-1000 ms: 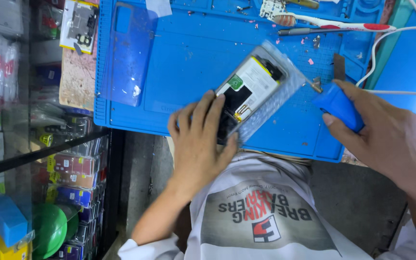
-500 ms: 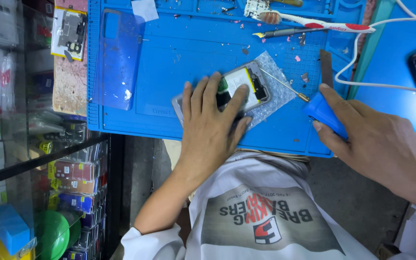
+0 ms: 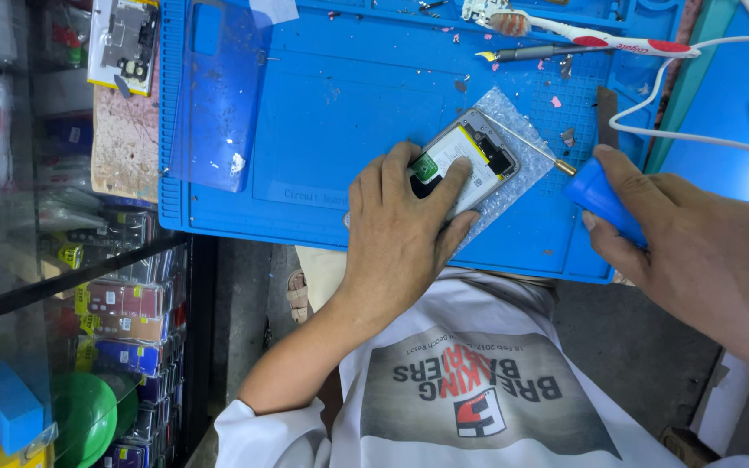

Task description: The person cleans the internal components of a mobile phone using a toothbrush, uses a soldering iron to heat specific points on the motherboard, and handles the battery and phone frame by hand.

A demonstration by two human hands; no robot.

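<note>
The opened phone lies back-up on a sheet of bubble wrap toward the near right part of the blue mat, its white battery with a green label patch exposed. The left hand lies flat over the phone's near end, fingers spread and pressing down, closed around nothing. The right hand is curled tight around the blue handle of a screwdriver, whose thin shaft reaches to the phone's right edge.

To do this well, I judge the flat hand should keep firm, even weight so the phone cannot skate on the wrap, while the tip stays low and square to the frame, clear of the battery; a slip could pierce it.

Along the mat's far edge lie a toothbrush with a white and red handle and a dark slim tool. A white cable loops by the right edge. A translucent blue rectangular sheet covers the mat's left end. Beyond the left edge, a yellow-bordered card holds a grey part, and the glass shelf below carries rows of small coloured packets, purple, pink and yellow, with a green bowl and a blue box lowest.
</note>
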